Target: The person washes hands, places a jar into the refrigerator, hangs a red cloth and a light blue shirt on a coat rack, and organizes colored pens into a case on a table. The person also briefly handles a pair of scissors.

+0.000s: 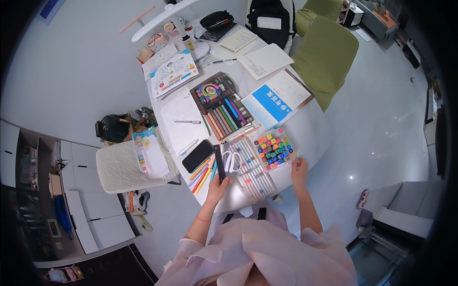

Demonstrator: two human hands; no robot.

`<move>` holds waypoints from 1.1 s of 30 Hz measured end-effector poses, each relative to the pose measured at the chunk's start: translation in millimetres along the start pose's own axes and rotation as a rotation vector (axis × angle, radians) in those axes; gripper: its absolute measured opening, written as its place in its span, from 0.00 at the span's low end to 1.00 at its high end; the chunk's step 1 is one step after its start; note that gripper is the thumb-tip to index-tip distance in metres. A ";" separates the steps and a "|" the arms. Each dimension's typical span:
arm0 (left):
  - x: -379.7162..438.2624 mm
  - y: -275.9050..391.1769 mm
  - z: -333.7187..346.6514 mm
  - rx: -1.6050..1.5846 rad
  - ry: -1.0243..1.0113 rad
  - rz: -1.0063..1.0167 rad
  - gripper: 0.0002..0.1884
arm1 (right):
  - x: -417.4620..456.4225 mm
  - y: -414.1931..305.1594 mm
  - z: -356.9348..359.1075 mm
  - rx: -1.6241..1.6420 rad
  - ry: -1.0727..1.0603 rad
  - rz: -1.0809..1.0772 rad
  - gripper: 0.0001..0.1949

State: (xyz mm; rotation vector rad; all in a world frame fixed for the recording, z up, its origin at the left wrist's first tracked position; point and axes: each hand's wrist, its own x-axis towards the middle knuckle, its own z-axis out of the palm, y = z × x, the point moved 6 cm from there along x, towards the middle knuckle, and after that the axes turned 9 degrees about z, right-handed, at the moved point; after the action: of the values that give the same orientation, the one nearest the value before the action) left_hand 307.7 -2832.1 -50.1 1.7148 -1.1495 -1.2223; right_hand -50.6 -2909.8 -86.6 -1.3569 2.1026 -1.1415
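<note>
My left hand (pixel 217 188) grips the lower end of a narrow black strip (pixel 219 162), which looks like a ruler. White-handled scissors (pixel 232 161) lie just right of it, on a clear case of white-barrelled markers (pixel 256 180). My right hand (pixel 300 173) is at the near right corner of a clear box of markers (pixel 270 152) with many-coloured caps; whether its fingers grip the box is hard to see. Left of the strip are a black smartphone (pixel 198 156) and several loose coloured markers (pixel 202 176).
A dark marker set (pixel 229 118), a blue-and-white booklet (pixel 273 102), paper sheets (pixel 184 123) and a white desk lamp (pixel 175 22) occupy the white table (pixel 311 132). A green-covered chair (pixel 327 53) stands at the far right, a cream-covered seat (pixel 118 166) at the left.
</note>
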 end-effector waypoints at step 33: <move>-36.1 -85.0 -87.4 1.087 -0.069 0.590 0.29 | -359.0 -113.6 -78.7 0.933 0.004 0.884 0.24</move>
State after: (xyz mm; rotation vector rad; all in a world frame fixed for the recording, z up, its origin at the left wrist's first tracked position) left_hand 407.1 -2764.3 -91.0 1.7670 -2.4063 -0.2412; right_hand 123.7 -2581.9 13.9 0.0167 1.4860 -1.3657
